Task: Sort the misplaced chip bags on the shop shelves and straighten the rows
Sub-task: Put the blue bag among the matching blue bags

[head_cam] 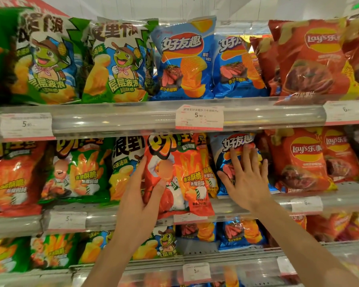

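Left hand grips orange-red fries bag along its left edge, thumb across the front, fingers curled behind. Bag stands upright at front edge of middle shelf, its base overhanging the rail, in front of a yellow bag of the same kind. Right hand lies flat, fingers spread and straight, pressing on blue steak-flavour bag just right of the fries bag; nothing grasped.

Green wave-chip bag sits immediately left, wedged between fries rows; probably misplaced.

Risks, as judged:
- Base of fries bag slipping off front rail if grip loosens, since slick foil offers little purchase.
- Crushed contents under too much palm pressure on blue bag.
- Neighbouring red Lay's bag toppling forward if blue bag shifts sideways.
- Price tag dislodged by bag base dragging across rail.
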The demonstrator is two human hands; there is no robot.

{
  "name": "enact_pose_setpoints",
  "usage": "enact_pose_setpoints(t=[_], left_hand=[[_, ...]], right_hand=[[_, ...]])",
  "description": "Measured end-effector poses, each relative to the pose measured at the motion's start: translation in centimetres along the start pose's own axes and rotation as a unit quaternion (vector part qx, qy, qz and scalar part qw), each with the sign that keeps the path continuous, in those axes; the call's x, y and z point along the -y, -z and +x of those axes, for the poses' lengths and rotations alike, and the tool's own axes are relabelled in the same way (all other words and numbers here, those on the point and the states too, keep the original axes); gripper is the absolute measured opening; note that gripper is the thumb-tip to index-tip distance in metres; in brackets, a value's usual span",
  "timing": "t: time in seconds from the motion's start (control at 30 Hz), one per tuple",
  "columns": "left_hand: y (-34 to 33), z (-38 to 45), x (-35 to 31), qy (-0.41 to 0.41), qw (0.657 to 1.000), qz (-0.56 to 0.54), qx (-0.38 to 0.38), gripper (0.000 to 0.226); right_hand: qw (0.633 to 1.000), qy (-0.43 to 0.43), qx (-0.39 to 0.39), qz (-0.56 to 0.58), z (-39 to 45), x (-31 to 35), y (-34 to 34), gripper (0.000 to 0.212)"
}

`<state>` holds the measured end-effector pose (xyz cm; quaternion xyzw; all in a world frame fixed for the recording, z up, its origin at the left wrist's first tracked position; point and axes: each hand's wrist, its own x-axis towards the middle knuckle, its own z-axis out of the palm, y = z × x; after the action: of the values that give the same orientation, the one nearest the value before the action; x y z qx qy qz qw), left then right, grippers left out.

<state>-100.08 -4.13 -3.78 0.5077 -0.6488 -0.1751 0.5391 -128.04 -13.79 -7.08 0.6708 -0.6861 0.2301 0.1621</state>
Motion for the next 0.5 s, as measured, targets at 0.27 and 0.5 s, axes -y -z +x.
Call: enact_pose_setpoints(t=[0.27,0.5], left_hand=[[0.15,0.15,0.27,0.011,1.000,-0.019,0.009,0.065],[0.36,0.00,0.12,0.015,1.000,-0.024,0.014,0.067]], right_hand=[[0.998,-0.034,0.008,0.046,0.43,-0.18,0.26,0.074],[0.997,-0.048,-0.017,0.062,0.16,0.07,-0.06,0.081]])
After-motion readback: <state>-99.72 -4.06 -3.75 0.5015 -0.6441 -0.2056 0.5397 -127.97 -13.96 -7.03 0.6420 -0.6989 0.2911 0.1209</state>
